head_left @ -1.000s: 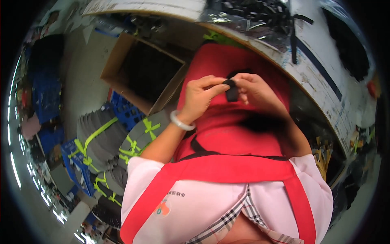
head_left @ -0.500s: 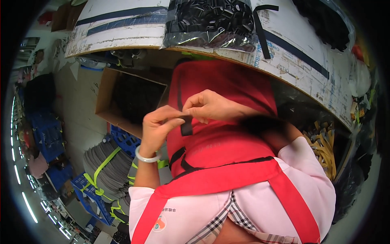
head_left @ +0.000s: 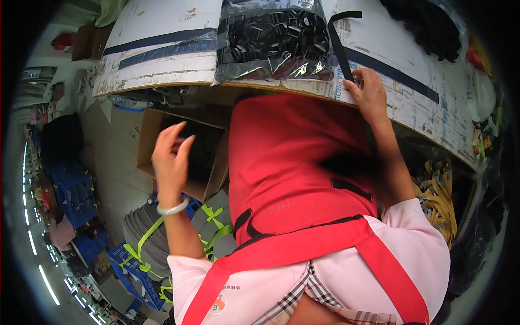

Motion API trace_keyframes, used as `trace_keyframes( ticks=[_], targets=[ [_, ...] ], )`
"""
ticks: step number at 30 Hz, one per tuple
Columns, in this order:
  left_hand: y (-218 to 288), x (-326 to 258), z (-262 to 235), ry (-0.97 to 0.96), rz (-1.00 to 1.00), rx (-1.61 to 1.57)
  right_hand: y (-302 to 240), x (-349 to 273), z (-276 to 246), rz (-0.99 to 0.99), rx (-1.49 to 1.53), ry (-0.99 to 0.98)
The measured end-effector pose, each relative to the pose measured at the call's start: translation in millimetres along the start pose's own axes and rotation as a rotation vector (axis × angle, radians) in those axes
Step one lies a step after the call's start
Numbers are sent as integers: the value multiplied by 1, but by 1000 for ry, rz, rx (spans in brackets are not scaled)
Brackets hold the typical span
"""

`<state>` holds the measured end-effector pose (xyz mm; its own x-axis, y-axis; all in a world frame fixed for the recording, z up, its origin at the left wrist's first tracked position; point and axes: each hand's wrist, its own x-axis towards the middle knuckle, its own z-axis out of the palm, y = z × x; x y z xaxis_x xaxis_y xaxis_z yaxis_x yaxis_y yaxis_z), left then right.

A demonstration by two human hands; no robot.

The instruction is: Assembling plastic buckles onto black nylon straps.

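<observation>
At the table's front edge, my right hand (head_left: 371,97) has its thumb and fingers closed on the near end of a black webbing strap (head_left: 338,46). The strap's far end bends to the right on the tabletop. My left hand (head_left: 171,158), with a pale bangle on its wrist, is raised over an open cardboard box (head_left: 210,172). Its thumb and fingers are apart and nothing shows between them. Dark contents in the box (head_left: 201,151) are too dim to make out. Just left of the strap lies a clear bag of black plastic buckles (head_left: 276,40).
The worn white tabletop (head_left: 157,67) curves across ahead of me, with dark strips lying on it. A black heap in plastic (head_left: 425,27) sits at the far right. Below are tan straps (head_left: 436,197), grey stacked pieces tied with green ribbon (head_left: 142,233), and blue crates (head_left: 73,189).
My hands were together over the red apron with a short black strap piece. Now they are apart: the left is over the box without it, the right at the strap on the table.
</observation>
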<state>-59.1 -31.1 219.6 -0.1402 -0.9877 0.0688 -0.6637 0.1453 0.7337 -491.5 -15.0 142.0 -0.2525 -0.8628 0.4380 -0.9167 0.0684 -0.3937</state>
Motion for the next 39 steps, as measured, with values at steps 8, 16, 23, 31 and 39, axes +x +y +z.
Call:
trace_keyframes(
  ticks=[8, 16, 23, 31, 39],
  targets=[
    [88, 149, 151, 110, 584, -71, 3, 6, 2, 225, 40, -162],
    [104, 198, 188, -122, 592, 252, 10, 3, 4, 263, 123, -252],
    [113, 157, 157, -41, 484, -284, 9, 15, -17, 332, -7, -442],
    [69, 58, 132, -282, -50, -962, 11, 13, -62, 123, 436, 268],
    [71, 18, 127, -190, -139, -1103, -88, 7, -134, 217, 1015, -235]
  ],
)
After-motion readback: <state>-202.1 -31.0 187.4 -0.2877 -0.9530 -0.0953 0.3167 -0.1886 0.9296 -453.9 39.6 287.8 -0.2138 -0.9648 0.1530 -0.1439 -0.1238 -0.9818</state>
